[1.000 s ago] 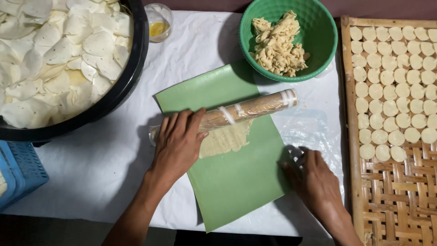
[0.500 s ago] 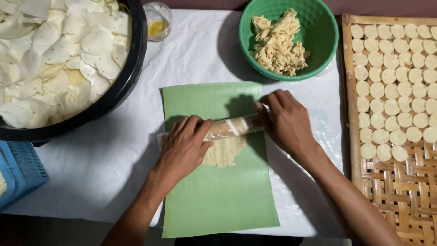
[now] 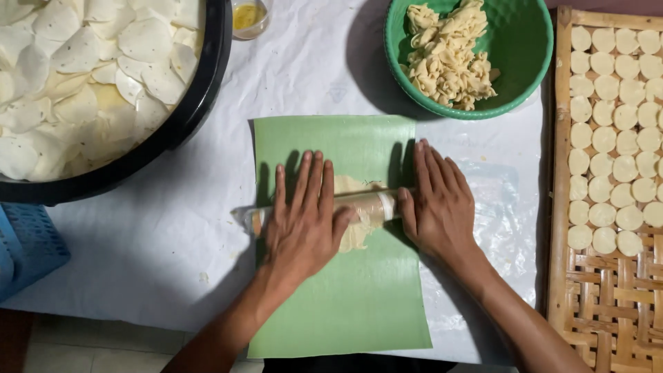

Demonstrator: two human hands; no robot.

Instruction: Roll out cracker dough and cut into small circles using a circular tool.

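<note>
A green mat (image 3: 345,304) lies on a white-covered table. Across its middle lies a plastic-wrapped rolling pin (image 3: 369,202), over a thin patch of pale dough (image 3: 356,236). My left hand (image 3: 302,221) presses flat on the left part of the pin, fingers spread and pointing away from me. On the pin's right end my right hand (image 3: 438,200) also lies flat. Both palms rest on the pin rather than gripping it.
A green bowl (image 3: 528,76) of pale dough lumps stands beyond the mat. A woven bamboo tray (image 3: 594,304) with rows of small dough discs is at the right. A large black pan (image 3: 200,97) of thin white rounds sits at the left, a small glass (image 3: 248,17) of yellow liquid behind it, a blue basket (image 3: 27,249) below.
My right hand came up from the table's right side onto the pin. The pin turned from slanted to level and the mat straightened; both hands now lie flat on the pin.
</note>
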